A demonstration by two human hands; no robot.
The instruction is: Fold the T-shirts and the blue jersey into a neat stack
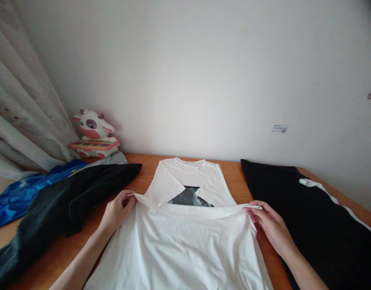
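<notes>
1. Head view: a white T-shirt (191, 241) spans the middle of the wooden tabletop (238, 181), its collar end toward the wall (203, 80), its sleeves folded inward over a dark print (188, 197).
2. The left hand (120, 207) pinches the raised hem at its left corner; the right hand (271, 221) grips it at the right corner. The hem stretches between them with a slight sag, crossing in front of the print, and loose fabric drops from it toward the viewer.
3. Bare wood borders the collar end on both sides, with a thin strip between collar and wall. Room narrows beside the right hand, where a black garment (282, 201) with a white stripe (330, 197) lies near the forearm.
4. Beyond the left hand, a dark garment (61, 197) overlaps a blue garment (31, 189) and what is probably a gray cloth (116, 158), its shape partly covered.
5. A cow toy with a keyboard (93, 127) sits at the far left, against the wall and near the curtain (22, 92).
</notes>
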